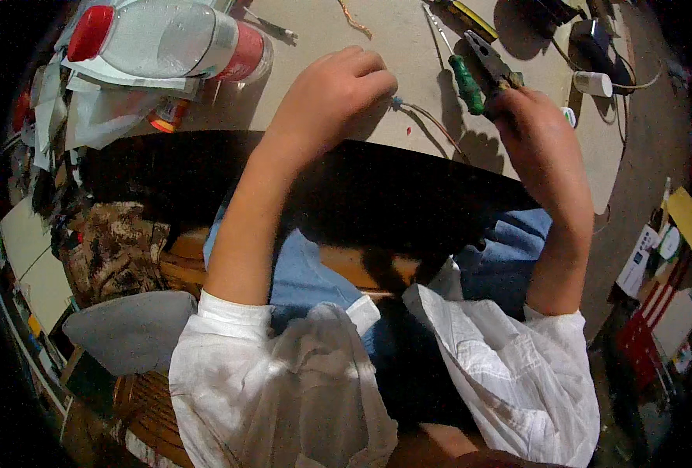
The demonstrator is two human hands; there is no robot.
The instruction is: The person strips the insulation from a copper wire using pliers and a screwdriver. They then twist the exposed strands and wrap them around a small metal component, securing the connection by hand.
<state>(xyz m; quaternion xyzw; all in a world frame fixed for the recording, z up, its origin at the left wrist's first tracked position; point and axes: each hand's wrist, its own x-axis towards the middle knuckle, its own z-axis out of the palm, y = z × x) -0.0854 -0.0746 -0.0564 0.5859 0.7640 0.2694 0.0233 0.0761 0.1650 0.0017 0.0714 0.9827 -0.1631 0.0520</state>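
My left hand (338, 90) is closed above the table, its fingers curled inward. A thin wire (431, 126) with a bluish end comes out beside those fingertips and trails toward the table's near edge. The exact grip is hidden behind the knuckles. My right hand (541, 136) is wrapped round the handles of a pair of pliers (486, 62), whose dark jaws point away to the upper left. Just left of the pliers lies a screwdriver (464, 84) with a green handle and a slim metal shaft.
A large clear bottle (162, 39) with a red cap lies on papers at the left. At the far side are a short copper-coloured wire (355, 19) and a yellow-and-black tool (474, 19). A black adapter (591, 43) and white cylinder (593, 83) sit right among cords.
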